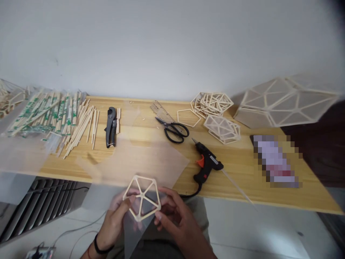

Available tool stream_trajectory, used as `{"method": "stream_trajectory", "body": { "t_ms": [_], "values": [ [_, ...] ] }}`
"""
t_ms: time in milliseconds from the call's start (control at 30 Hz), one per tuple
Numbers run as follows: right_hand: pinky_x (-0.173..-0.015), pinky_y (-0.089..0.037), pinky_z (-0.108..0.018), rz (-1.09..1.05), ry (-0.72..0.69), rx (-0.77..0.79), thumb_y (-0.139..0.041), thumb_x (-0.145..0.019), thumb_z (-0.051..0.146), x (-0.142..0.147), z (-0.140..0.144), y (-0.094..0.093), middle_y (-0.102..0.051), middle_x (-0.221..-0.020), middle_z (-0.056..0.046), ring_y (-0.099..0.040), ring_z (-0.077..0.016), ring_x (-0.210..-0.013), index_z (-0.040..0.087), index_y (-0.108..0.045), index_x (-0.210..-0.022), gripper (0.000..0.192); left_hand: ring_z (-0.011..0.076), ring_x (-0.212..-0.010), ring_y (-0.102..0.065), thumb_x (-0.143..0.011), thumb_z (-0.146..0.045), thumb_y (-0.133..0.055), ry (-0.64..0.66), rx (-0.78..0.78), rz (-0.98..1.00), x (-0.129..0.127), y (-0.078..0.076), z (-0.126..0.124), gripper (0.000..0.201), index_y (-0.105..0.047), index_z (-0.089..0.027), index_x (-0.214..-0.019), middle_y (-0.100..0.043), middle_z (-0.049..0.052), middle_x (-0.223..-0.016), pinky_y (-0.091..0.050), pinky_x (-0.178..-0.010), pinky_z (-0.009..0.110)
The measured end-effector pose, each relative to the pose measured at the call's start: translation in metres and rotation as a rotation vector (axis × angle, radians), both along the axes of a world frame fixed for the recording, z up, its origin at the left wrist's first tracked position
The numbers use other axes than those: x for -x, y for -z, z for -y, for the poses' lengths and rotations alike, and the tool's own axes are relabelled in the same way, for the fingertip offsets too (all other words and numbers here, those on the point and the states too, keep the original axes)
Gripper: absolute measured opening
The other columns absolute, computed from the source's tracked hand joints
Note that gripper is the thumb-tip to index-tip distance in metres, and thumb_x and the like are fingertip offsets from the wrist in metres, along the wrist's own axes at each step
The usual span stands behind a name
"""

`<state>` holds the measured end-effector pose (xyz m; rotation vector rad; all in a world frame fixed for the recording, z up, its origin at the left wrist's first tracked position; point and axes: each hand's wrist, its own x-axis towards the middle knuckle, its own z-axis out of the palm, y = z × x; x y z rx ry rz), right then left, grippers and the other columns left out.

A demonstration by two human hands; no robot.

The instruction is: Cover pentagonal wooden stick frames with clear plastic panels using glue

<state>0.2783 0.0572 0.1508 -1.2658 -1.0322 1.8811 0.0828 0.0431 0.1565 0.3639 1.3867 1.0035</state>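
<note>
A pentagonal stick frame (142,196) with spokes meeting at its middle is held low, just before the table's front edge. Translucent paper (130,237) lies against its underside and hangs below it in a point. My left hand (114,217) pinches the left side, thumb on top of a stick and fingers showing faintly through the paper. At the lower right corner, my right hand (179,217) grips frame and paper between thumb and fingers. Behind them, a translucent sheet (140,154) covers part of the tabletop; whether it joins the held paper I cannot tell.
On the table (229,194) lie a hot glue gun (207,162), black scissors (174,129), a ruler (163,111), a cutter (110,127), loose sticks (81,127) and wrapped chopsticks (51,111). Stick frames (211,102) and a large papered structure (283,102) stand right.
</note>
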Motion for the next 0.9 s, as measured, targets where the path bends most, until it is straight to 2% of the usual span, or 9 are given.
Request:
{"method": "stream_trajectory", "body": {
  "t_ms": [167,333,467,700,900],
  "values": [
    [-0.064,-0.062,-0.03,0.02,-0.014,-0.01,-0.074,-0.091,0.038,0.003,-0.001,0.004,-0.069,-0.09,-0.002,-0.069,-0.0175,-0.075,0.022,-0.056,-0.133,0.049,0.0175,-0.046,-0.063,-0.076,-0.054,-0.085,-0.041,0.013,-0.018,-0.001,0.009,0.003,0.051,-0.075,-0.013,-0.104,-0.07,0.0,-0.061,-0.049,-0.043,0.025],
    [-0.064,-0.062,-0.03,0.049,-0.015,-0.035,-0.07,-0.092,0.035,0.004,-0.001,0.008,-0.067,-0.089,-0.001,-0.07,-0.0176,-0.075,0.022,-0.056,-0.13,0.043,0.019,-0.045,-0.064,-0.08,-0.056,-0.082,0.055,-0.009,0.061,0.005,0.022,0.003,0.053,-0.077,-0.012,-0.108,-0.072,0.002,-0.062,-0.051,-0.046,0.027],
    [-0.065,-0.062,-0.03,0.058,-0.015,-0.045,-0.069,-0.091,0.031,0.005,-0.003,0.01,-0.067,-0.087,0.0,-0.07,-0.017,-0.074,0.023,-0.057,-0.129,0.04,0.019,-0.048,-0.065,-0.087,-0.057,-0.075,0.122,-0.02,0.036,0.007,0.024,0.002,0.049,-0.079,-0.011,-0.102,-0.075,0.006,-0.069,-0.052,-0.048,0.028],
    [-0.062,-0.058,-0.026,0.059,-0.018,-0.067,-0.071,-0.091,0.031,0.006,-0.004,0.016,-0.067,-0.084,0.002,-0.069,-0.0149,-0.068,0.024,-0.059,-0.127,0.039,0.0171,-0.046,-0.063,-0.087,-0.055,-0.075,0.135,-0.051,0.045,0.007,0.029,0.003,0.045,-0.081,-0.011,-0.096,-0.069,0.003,-0.061,-0.052,-0.047,0.027],
    [-0.062,-0.056,-0.026,0.062,-0.007,-0.058,-0.072,-0.09,0.031,0.007,-0.007,0.016,-0.066,-0.081,0.003,-0.068,-0.0149,-0.068,0.023,-0.059,-0.125,0.039,0.0164,-0.05,-0.063,-0.084,-0.058,-0.078,0.116,-0.012,0.093,0.004,0.028,0.001,0.048,-0.08,-0.011,-0.095,-0.074,0.006,-0.069,-0.055,-0.048,0.028]
  ]
}}
